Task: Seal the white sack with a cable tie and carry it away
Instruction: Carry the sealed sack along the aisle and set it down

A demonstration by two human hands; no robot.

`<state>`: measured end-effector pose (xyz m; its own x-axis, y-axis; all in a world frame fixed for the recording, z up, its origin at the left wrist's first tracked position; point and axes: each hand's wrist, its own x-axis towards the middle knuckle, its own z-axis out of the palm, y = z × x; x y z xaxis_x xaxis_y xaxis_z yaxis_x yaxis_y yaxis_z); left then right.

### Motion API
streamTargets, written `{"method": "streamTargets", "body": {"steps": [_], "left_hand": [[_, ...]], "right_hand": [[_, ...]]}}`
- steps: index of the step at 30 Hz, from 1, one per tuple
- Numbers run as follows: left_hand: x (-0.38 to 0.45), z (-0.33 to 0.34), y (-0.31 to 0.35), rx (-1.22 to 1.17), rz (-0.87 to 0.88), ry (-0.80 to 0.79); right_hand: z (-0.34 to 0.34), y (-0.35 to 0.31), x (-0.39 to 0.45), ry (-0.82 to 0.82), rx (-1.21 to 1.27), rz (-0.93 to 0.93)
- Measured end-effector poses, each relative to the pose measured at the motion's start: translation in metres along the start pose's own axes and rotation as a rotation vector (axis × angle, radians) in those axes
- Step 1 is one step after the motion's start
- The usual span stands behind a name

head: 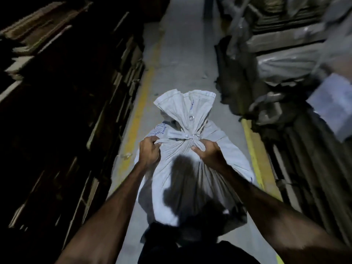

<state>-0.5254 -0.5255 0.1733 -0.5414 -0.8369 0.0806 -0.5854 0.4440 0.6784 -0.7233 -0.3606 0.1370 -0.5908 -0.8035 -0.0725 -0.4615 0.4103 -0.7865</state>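
The white sack (190, 180) lies full on the grey floor in front of me, its gathered neck pointing away. A white tie (192, 137) is wrapped around the neck below the flared mouth, which has a metal eyelet (191, 117). My left hand (148, 151) grips a strip of the tie or sack cloth at the left side of the neck. My right hand (209, 152) pinches the tie's looped end on the right side. Blue writing marks the sack's upper left. My shadow falls across the sack's middle.
I stand in a narrow aisle with yellow floor lines (141, 103) on both sides. Dark shelving with stacked boards (66, 92) runs along the left. Wrapped bundles and dark material (285, 63) crowd the right side. The grey floor (181, 54) stretches ahead.
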Motion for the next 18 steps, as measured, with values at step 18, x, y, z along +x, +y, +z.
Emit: {"method": "streamTargets", "body": {"steps": [18], "left_hand": [[0.287,0.181,0.117,-0.081,0.702,-0.653]], "right_hand": [[-0.070,0.064,0.096,0.616,0.105,0.572]]}}
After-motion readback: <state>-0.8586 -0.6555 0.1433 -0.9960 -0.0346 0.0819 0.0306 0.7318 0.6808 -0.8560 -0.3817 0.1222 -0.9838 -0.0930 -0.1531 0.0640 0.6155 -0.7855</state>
